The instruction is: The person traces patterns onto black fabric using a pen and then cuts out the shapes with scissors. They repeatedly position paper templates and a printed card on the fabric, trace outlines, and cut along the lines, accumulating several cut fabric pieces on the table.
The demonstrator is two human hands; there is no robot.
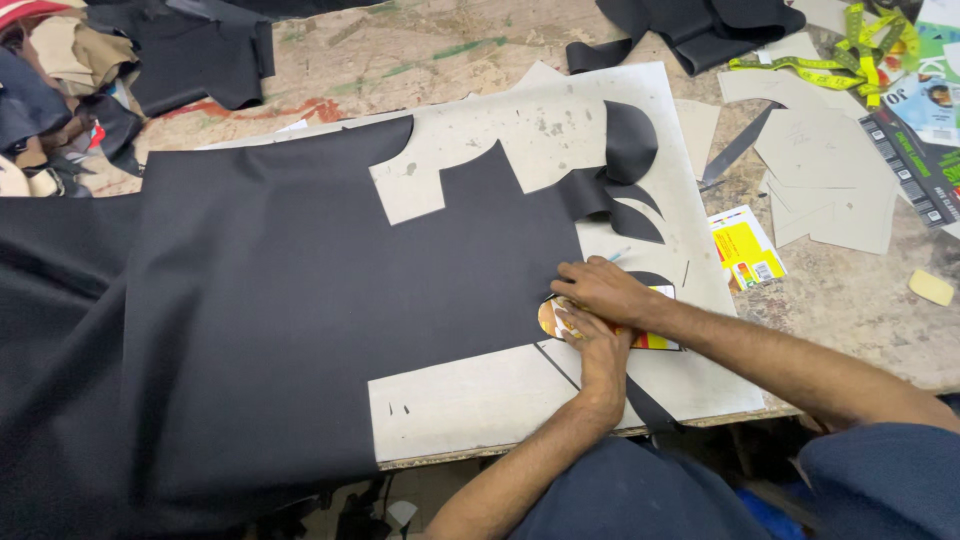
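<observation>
A large black sheet (pixel 300 300) lies across a grey cutting board (pixel 480 400), with curved notches cut out of its right edge. At that edge rests a small colourful card template (pixel 655 341), yellow and orange. My left hand (pixel 603 355) presses down on the template, fingers pointing up. My right hand (pixel 600 290) lies just above it, over the template's top edge, closed around a thin pale tool whose tip (pixel 622 254) pokes out behind the fingers. The template is mostly hidden under both hands.
Curved black offcuts (pixel 625 150) lie on the board's upper right. Grey paper patterns (pixel 830 190), a yellow measuring tape (pixel 850 60), a yellow card (pixel 745 247) and a pale chalk piece (pixel 930 287) sit to the right. Cloth is piled at top left (pixel 60 90).
</observation>
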